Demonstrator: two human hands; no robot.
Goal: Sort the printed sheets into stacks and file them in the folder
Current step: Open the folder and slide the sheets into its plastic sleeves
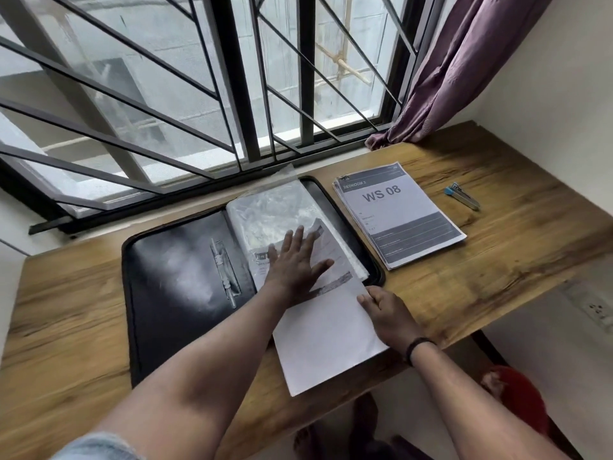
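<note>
An open black folder (pixel 179 280) lies on the wooden desk (pixel 497 260), and every place here is given from it. A printed sheet (pixel 326 340) is seen part-way into the clear plastic sleeves (pixel 278 210) on the folder's right half: its far end lies under the sleeve film, while its near end juts out past the folder's near edge toward the person. The sheet's long axis runs from the near edge up toward the window, tilted slightly left, so the coming push is judged to go along that line, away from the body. The left hand (pixel 295 263) is laid flat with fingers spread on the sleeve and sheet, pressing them down. The right hand (pixel 386 315) pinches the sheet's right edge, just off the folder's near right corner, and is the nearer hand for feeding. 1 stack headed "WS 08" (pixel 401 215) rests just right of the folder, untouched.
</note>
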